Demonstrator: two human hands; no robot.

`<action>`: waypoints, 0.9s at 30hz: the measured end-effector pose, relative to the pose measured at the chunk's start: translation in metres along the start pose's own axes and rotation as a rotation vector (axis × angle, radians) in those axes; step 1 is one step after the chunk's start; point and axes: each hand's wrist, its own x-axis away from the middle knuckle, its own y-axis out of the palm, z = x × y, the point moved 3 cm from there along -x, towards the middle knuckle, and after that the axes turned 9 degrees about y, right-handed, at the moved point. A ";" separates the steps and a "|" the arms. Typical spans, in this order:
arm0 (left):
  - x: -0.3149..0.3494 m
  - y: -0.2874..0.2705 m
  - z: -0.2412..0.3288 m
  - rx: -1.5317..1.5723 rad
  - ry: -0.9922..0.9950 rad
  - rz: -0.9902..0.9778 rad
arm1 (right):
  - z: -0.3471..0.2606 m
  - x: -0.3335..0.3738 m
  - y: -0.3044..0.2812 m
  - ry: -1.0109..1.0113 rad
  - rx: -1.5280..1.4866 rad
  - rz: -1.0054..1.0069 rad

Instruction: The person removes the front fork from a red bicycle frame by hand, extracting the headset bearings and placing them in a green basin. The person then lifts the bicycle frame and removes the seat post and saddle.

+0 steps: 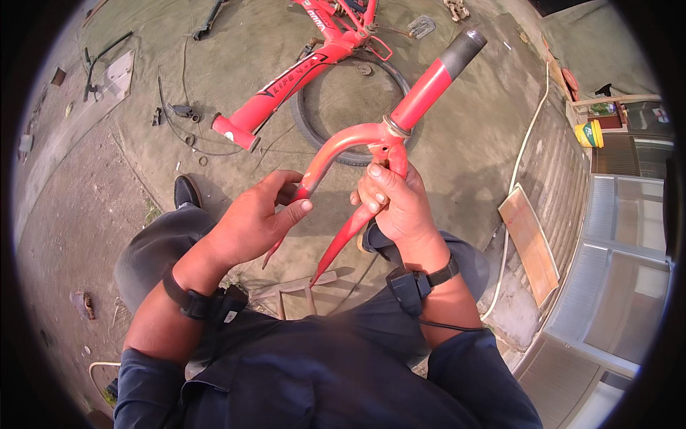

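Note:
A red bicycle fork (pixel 426 91) is held up in front of me, its dark-ended steerer tube pointing to the far right and its two legs toward me. My left hand (pixel 261 214) grips the left leg between thumb and fingers. On the other leg, just below the crown, my right hand (pixel 400 200) is closed. A ring sits at the base of the steerer tube. Beyond the fork, a red bicycle frame (pixel 296 82) lies on the ground, its head tube nearest me. The fork partly covers a bicycle wheel (pixel 309 118) with a black tyre.
Cables and small parts (pixel 184 112) lie at the left, with a handlebar (pixel 106 53) farther off. A pedal (pixel 421 26) is beyond the wheel. To the right are a wooden board (pixel 529 243), a pale hose (pixel 525 154) and a yellow bucket (pixel 589 134).

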 end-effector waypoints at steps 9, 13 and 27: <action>-0.001 0.023 -0.005 0.436 -0.167 -0.059 | -0.015 0.000 -0.016 -0.004 -0.178 0.066; 0.000 0.029 -0.006 0.493 -0.211 -0.052 | -0.018 -0.004 -0.019 -0.032 -0.248 0.049; 0.004 0.039 0.001 0.767 -0.348 -0.016 | -0.019 -0.009 -0.019 0.033 -0.345 0.032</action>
